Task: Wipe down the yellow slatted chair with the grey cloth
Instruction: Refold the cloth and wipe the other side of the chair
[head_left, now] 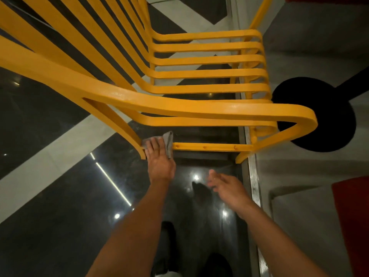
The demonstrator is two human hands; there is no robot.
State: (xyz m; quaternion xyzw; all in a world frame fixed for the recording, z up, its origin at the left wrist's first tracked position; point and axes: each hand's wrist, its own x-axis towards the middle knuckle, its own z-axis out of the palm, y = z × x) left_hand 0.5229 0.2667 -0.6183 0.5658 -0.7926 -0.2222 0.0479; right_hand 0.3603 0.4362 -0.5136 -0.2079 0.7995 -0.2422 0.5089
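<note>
Chair: the chair (199,108) stood on the floor (50,196), seen from above and from one side, with its near armrest (249,111) closest to the camera.
Cloth: the cloth (169,139) lay against the frame low on that side, where the slanting leg (127,129) met the left end of the rail (209,146).
Left hand: the left hand (159,159) pressed the cloth onto that joint with its fingers laid out flat over it, not curled round it.
Right hand: the right hand (225,186) hung in the air below the rail, touching nothing and holding nothing, with its fingers loosely spread.
Key relation: the rail's long axis ran from the cloth off to the right, level across the view, so the unwiped length lay to the right of the left hand. A sweep along the rail would likely go that way.
Nearer hand: the right hand was nearer the rail's far end but had no cloth. The left hand was already at the near end.
Seat: the seat slats (209,73) lay above the rail in the view, well apart from the cloth.
Hidden: most of the cloth sat under the fingers. The chair back ran out of frame at the top and left.
Unclear: the right hand was blurred, so its fingers could not be told apart.
Nearby: a black disc (329,120) and a red block (353,216) lay to the right.
</note>
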